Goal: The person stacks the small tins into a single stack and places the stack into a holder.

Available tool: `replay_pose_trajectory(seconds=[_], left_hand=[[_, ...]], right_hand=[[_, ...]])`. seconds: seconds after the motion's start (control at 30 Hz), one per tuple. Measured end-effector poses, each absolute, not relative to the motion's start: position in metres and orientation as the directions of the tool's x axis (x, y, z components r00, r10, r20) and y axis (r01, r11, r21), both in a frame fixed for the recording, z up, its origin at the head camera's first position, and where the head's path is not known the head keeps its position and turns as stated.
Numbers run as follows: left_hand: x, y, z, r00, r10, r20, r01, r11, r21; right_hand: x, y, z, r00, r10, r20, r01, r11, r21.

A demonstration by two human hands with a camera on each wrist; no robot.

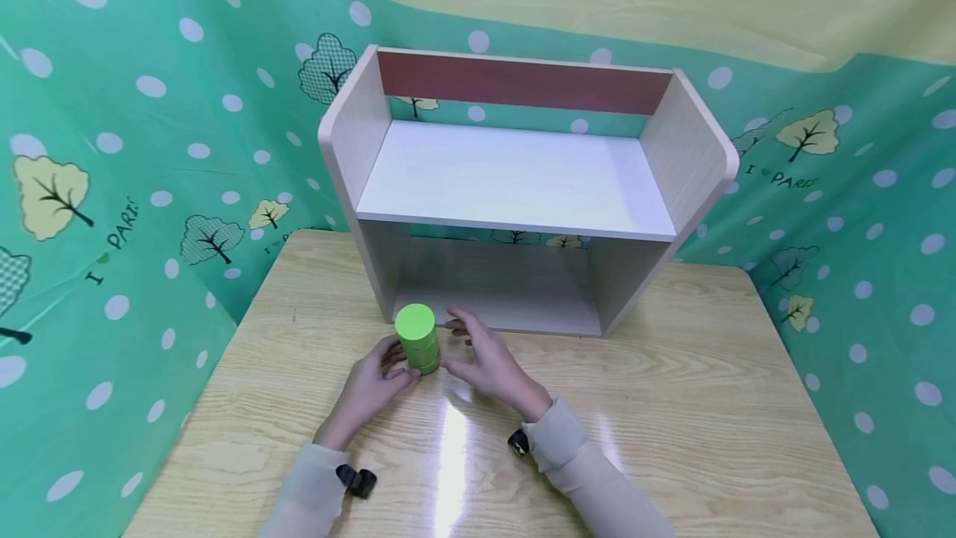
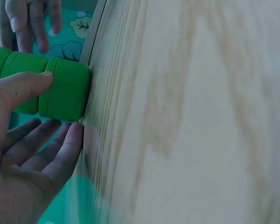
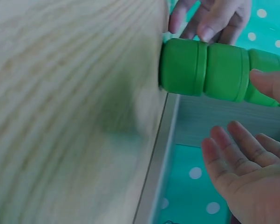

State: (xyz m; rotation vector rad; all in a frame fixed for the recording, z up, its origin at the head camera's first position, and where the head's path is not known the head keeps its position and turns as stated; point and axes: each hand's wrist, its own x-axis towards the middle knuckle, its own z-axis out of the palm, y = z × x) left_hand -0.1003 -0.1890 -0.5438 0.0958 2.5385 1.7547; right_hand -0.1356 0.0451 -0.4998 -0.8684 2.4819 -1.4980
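Observation:
A bright green cylinder [image 1: 416, 335] with a flat top and ring-like seams, like stacked round pieces, stands upright on the table at the shelf's front left. My left hand [image 1: 373, 379] is close around its left side; in the left wrist view the thumb [image 2: 28, 88] overlaps the green cylinder [image 2: 67, 88] and the loosely bent fingers lie beside it. Whether they touch it is unclear. On the other side is my right hand [image 1: 485, 358], its thumb near the cylinder and its fingers [image 3: 242, 144] spread apart from it.
A two-tier shelf [image 1: 515, 177] with pale side panels and a reddish back bar stands at the table's back. The wooden table [image 1: 672, 405] extends to both sides. A green dotted curtain [image 1: 149, 131] hangs behind and at the sides.

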Motion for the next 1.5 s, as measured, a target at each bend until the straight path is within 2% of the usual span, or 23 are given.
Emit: replay_pose_trajectory(seconds=[0.27, 0.5, 0.87, 1.5], left_hand=[[-0.097, -0.186, -0.534, -0.997, 0.080, -0.008, 0.020, 0.337, 0.941], [-0.100, -0.188, -0.545, -0.997, 0.082, 0.010, 0.036, 0.325, 0.945], [-0.100, -0.187, -0.540, -0.996, 0.085, -0.003, 0.026, 0.340, 0.940], [-0.100, -0.188, -0.539, -0.996, 0.087, 0.002, 0.031, 0.330, 0.944]], right_hand=[[-0.139, 0.040, -0.512, -0.831, -0.537, 0.142, -0.379, 0.362, -0.852], [-0.141, 0.030, -0.518, -0.824, -0.549, 0.138, -0.374, 0.345, -0.861], [-0.144, 0.026, -0.525, -0.827, -0.552, 0.110, -0.347, 0.347, -0.871], [-0.145, 0.018, -0.532, -0.857, -0.513, 0.056, -0.240, 0.302, -0.923]])
